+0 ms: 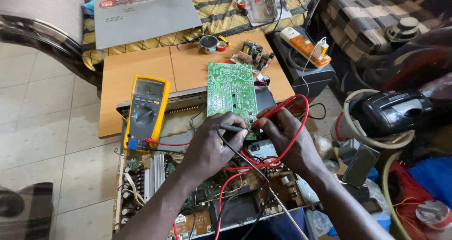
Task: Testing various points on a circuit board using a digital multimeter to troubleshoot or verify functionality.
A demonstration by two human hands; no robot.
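Observation:
A green circuit board [230,90] stands tilted over an opened amplifier chassis [155,174]. My left hand [212,146] pinches a black test probe [233,128] with its tip at the board's lower edge. My right hand [287,143] grips a red test probe [273,112], also pointed at the board's lower right corner. A yellow multimeter [146,113] lies left of the board, its red lead [165,143] running to the probes.
A low wooden table [136,70] carries a small brown circuit board [252,54] and a solder roll [208,43]. A grey metal cover [146,16] lies behind. An orange power strip [303,46] sits on a black box at right. Cluttered gear fills the right side.

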